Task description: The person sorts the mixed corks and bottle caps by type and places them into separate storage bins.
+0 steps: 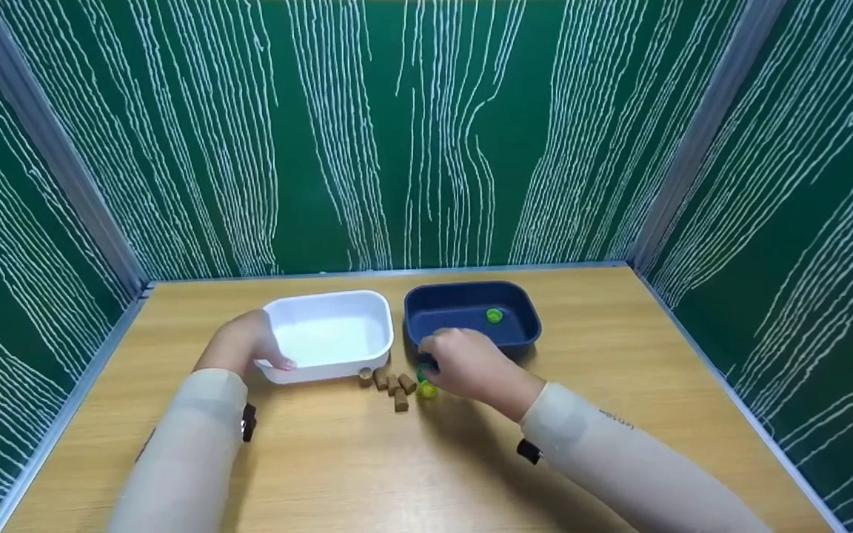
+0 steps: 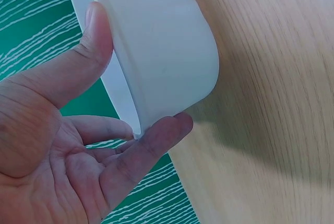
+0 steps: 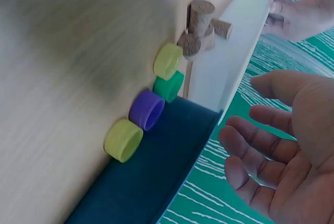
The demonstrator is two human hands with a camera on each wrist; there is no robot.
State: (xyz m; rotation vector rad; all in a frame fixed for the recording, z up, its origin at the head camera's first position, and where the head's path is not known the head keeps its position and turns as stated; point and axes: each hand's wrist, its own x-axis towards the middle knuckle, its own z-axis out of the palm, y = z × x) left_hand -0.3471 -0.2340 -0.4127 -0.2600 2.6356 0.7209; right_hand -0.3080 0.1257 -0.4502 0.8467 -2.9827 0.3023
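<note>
My left hand [image 1: 249, 340] grips the left end of a white plastic tub [image 1: 326, 371], thumb at its rim and fingers curled round its corner, as the left wrist view shows. My right hand [image 1: 467, 364] hovers at the front of a dark blue tub [image 1: 473, 288], its fingers loosely bent with nothing between them. In the right wrist view, a pale yellow bottle cap [image 3: 168, 61], a green cap [image 3: 168, 86], a purple cap [image 3: 147, 110] and another yellow cap [image 3: 123, 140] line the blue tub's front side. In the head view my right hand hides some of them.
Several brown corks [image 1: 400, 400] lie on the wooden table [image 1: 323, 459] in front of the white tub. One yellow-green cap [image 1: 494, 315] sits inside the blue tub. Green panels [image 1: 426, 148] with white streaks stand behind and on both sides.
</note>
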